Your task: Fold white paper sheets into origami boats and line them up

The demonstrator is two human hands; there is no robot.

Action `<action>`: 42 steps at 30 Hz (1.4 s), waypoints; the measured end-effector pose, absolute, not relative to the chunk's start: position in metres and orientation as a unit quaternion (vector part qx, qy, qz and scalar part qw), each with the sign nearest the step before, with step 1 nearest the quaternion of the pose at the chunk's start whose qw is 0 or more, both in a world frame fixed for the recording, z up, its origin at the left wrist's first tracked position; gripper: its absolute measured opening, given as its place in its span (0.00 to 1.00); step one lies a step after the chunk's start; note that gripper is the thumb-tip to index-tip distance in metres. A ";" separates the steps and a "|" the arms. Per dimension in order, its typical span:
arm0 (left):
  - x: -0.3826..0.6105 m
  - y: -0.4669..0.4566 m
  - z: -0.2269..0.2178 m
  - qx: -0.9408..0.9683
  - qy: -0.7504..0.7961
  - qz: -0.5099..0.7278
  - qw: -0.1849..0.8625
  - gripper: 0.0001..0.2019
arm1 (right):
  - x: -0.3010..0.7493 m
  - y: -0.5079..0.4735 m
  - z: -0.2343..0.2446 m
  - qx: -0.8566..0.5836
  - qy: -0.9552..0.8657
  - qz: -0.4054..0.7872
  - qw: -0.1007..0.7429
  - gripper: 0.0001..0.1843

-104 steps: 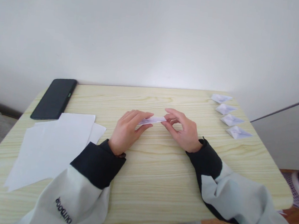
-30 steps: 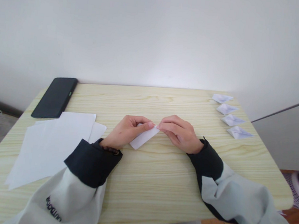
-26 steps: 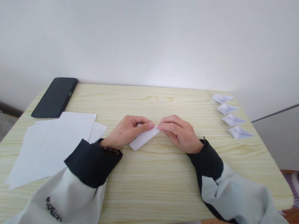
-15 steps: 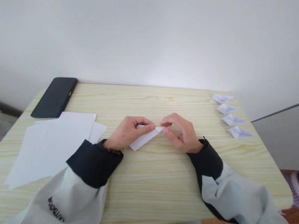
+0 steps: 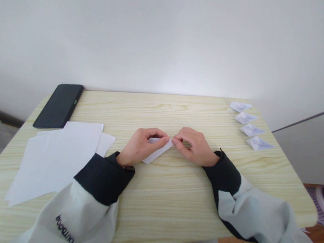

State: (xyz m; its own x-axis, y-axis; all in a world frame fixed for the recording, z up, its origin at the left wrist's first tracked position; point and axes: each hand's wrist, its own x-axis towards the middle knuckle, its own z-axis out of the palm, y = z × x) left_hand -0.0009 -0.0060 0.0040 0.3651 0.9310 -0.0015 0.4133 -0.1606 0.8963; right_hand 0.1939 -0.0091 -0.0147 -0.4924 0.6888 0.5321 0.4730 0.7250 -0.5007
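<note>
A small folded piece of white paper (image 5: 157,154) is held just above the middle of the table. My left hand (image 5: 144,145) pinches it between thumb and fingers, covering part of its upper edge. At the paper's right tip, my right hand (image 5: 193,144) has its thumb and index finger closed on the narrow end. The two hands' fingertips almost meet there. How the folds lie under the fingers is hidden.
Several folded white paper pieces (image 5: 253,130) stand in a row at the table's right edge. Loose white sheets (image 5: 60,160) lie at the left, below a black tablet-like device (image 5: 59,106). A pale wall (image 5: 171,40) rises behind the wooden table (image 5: 169,208).
My right thumb and index finger, apart before, have closed on the paper's tip. My left hand has shifted slightly right and the paper has moved a little with it.
</note>
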 end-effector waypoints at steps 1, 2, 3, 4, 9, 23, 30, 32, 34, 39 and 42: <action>-0.001 -0.006 0.004 0.700 0.480 0.295 0.438 0.13 | 0.194 -0.009 -0.015 -0.339 -0.851 0.143 0.374 0.10; -0.001 -0.006 0.004 0.700 0.481 0.292 0.440 0.14 | 0.194 -0.009 -0.015 -0.338 -0.851 0.141 0.376 0.10; -0.001 -0.006 0.005 0.701 0.481 0.289 0.440 0.14 | 0.194 -0.009 -0.015 -0.336 -0.852 0.140 0.378 0.09; -0.001 -0.006 0.005 0.703 0.481 0.285 0.440 0.14 | 0.194 -0.009 -0.015 -0.333 -0.852 0.138 0.379 0.09; -0.001 -0.006 0.004 0.709 0.483 0.279 0.431 0.13 | 0.194 -0.009 -0.014 -0.325 -0.857 0.145 0.372 0.09; -0.001 -0.007 0.006 0.722 0.464 0.294 0.420 0.12 | 0.194 -0.009 -0.015 -0.308 -0.862 0.148 0.375 0.07; 0.000 -0.007 0.004 0.729 0.462 0.283 0.418 0.11 | 0.194 -0.009 -0.013 -0.315 -0.863 0.165 0.359 0.07; 0.001 -0.007 0.004 0.730 0.465 0.281 0.414 0.11 | 0.193 -0.009 -0.013 -0.316 -0.863 0.157 0.362 0.08; 0.002 -0.007 0.004 0.730 0.466 0.281 0.414 0.11 | 0.192 -0.009 -0.012 -0.318 -0.861 0.156 0.364 0.08; 0.000 -0.007 0.006 0.716 0.471 0.293 0.424 0.12 | 0.193 -0.008 -0.014 -0.319 -0.858 0.170 0.365 0.06; -0.001 -0.006 0.007 0.705 0.478 0.300 0.430 0.13 | 0.196 -0.008 -0.015 -0.331 -0.855 0.170 0.361 0.06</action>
